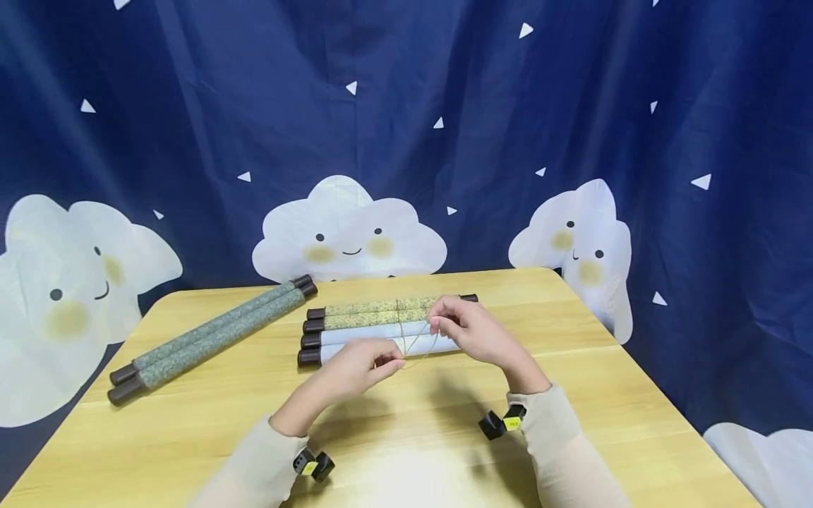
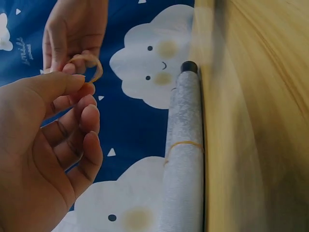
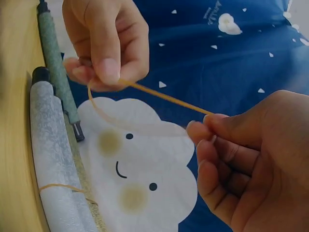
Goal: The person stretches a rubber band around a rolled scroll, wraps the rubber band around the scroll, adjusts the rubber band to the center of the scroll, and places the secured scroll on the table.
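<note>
A thin yellowish rubber band (image 3: 164, 97) stretches between my two hands in the right wrist view. My left hand (image 1: 358, 363) pinches one end of it between thumb and forefinger, and my right hand (image 1: 473, 328) pinches the other. Behind the hands lie two light blue scrolls (image 1: 365, 333) and two yellow-green patterned scrolls (image 1: 356, 316), side by side with dark end caps. A second band (image 3: 58, 185) runs round the middle of this bundle. Part of the scrolls' right ends is hidden behind my right hand.
Two dark green scrolls (image 1: 222, 339) lie slanted at the left of the wooden table (image 1: 610, 416). A blue curtain (image 1: 394, 106) with white clouds hangs behind the table. Small black cameras (image 1: 502, 425) are worn on both wrists.
</note>
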